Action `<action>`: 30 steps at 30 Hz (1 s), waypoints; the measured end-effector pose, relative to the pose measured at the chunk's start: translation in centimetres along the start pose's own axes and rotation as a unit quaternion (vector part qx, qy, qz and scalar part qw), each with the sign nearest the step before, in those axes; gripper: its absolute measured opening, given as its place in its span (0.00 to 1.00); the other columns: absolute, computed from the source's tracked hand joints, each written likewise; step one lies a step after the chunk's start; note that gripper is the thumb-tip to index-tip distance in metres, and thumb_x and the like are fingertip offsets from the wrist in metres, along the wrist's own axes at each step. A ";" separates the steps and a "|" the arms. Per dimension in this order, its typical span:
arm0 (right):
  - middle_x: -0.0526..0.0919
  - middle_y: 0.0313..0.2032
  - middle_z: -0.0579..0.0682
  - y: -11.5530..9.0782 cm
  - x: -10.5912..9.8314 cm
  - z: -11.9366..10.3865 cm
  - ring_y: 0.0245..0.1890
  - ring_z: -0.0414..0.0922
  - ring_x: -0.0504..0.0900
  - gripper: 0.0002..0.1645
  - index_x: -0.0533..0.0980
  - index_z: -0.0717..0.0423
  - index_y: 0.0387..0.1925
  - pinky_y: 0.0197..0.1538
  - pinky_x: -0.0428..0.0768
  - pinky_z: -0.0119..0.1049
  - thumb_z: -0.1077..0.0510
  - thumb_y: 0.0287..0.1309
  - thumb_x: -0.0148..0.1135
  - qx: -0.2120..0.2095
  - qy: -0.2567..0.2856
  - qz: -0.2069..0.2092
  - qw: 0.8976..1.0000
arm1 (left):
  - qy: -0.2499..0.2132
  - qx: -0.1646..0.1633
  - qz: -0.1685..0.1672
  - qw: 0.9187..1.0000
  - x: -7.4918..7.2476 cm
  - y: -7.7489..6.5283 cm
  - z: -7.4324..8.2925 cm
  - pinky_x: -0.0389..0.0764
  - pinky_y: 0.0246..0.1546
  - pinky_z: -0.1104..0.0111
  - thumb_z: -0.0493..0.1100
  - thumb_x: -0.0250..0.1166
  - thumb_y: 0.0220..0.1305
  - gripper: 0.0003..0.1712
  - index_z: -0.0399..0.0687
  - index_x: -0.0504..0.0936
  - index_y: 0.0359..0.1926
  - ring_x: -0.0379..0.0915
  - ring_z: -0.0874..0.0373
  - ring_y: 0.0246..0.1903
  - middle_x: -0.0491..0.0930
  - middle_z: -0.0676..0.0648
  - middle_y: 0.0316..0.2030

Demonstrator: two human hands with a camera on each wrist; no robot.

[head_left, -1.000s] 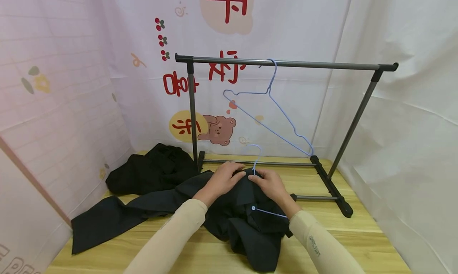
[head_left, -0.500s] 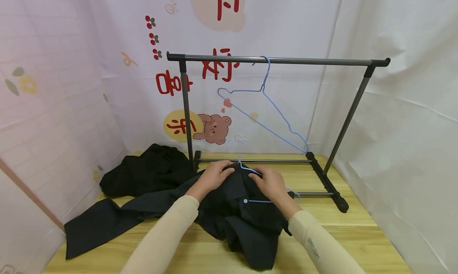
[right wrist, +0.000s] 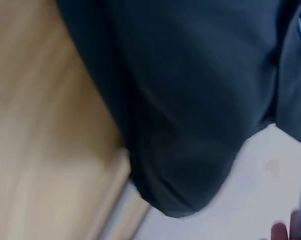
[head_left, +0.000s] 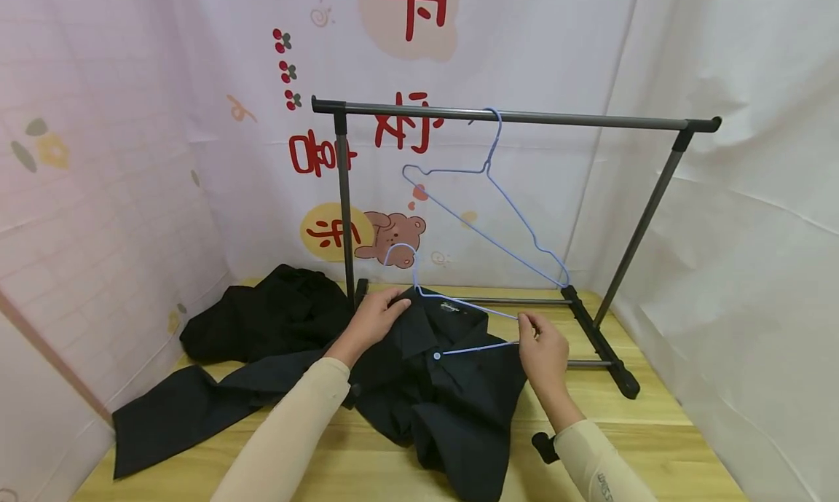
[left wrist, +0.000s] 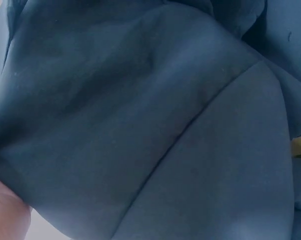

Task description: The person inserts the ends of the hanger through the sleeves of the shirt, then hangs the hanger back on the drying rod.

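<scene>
A black collared shirt (head_left: pixel 419 371) lies bunched on the table, its collar spread so a label shows. My left hand (head_left: pixel 375 320) grips the cloth at the left shoulder, thumb on top. Part of that hand also shows at the lower left corner of the left wrist view, beside dark fabric (left wrist: pixel 155 125). A blue wire hanger (head_left: pixel 467 305) comes out of the neck opening, with its hook up and its left part hidden in the shirt. My right hand (head_left: pixel 544 349) pinches the hanger's right end, outside the cloth. In the right wrist view, fingertips (right wrist: pixel 296 225) meet the wire.
Behind the shirt stands a dark metal clothes rack (head_left: pixel 446 112) with another blue hanger (head_left: pixel 488 196) on its rail. A heap of black clothing (head_left: pixel 269 316) lies at the back left. One long sleeve (head_left: pixel 177 414) stretches left across the wooden table (head_left: pixel 655 444).
My right hand has moved from beside the collar out to the right, onto the hanger's end. The hanger's hook has shifted left, and the collar has spread. My left hand has drifted slightly left.
</scene>
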State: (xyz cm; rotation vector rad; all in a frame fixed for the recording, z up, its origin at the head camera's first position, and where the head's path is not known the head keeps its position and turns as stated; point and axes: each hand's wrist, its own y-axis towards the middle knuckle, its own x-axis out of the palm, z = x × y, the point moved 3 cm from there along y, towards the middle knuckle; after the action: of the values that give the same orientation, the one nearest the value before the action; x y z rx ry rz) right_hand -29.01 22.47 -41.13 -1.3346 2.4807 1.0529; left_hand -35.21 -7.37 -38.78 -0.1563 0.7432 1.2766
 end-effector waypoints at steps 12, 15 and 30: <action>0.86 0.37 0.58 -2.3 2.6 0.6 0.34 0.50 0.85 0.18 0.82 0.64 0.47 0.32 0.76 0.20 0.61 0.73 0.47 0.137 0.130 0.045 0.981 | -0.019 -0.039 0.029 0.999 -1.5 -1.4 -0.8 0.71 0.39 0.62 0.44 0.56 0.75 0.09 0.46 0.80 0.43 0.70 0.55 0.35 0.76 0.49 0.33; 0.86 0.34 0.56 -2.6 3.9 -0.3 0.31 0.46 0.84 0.15 0.83 0.64 0.44 0.32 0.78 0.25 0.62 0.70 0.51 0.134 0.110 -0.004 0.985 | -0.040 -0.044 0.033 0.998 -1.6 -1.5 -0.6 0.72 0.40 0.62 0.44 0.56 0.75 0.09 0.45 0.81 0.45 0.70 0.54 0.36 0.77 0.48 0.35; 0.85 0.49 0.56 -3.1 8.0 -2.9 0.52 0.57 0.80 0.40 0.83 0.56 0.52 0.56 0.74 0.53 0.27 0.56 0.62 0.135 0.010 -0.131 0.982 | -0.115 -0.009 0.004 0.993 -1.4 -0.9 3.1 0.74 0.37 0.63 0.44 0.56 0.76 0.11 0.43 0.80 0.45 0.73 0.52 0.34 0.76 0.46 0.33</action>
State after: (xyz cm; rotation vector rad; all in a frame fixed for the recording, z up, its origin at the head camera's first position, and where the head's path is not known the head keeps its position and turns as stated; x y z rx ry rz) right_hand -30.84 14.06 -43.88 -1.5310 2.2757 0.6242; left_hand -33.26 -7.28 -35.88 -0.0192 0.5347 1.2844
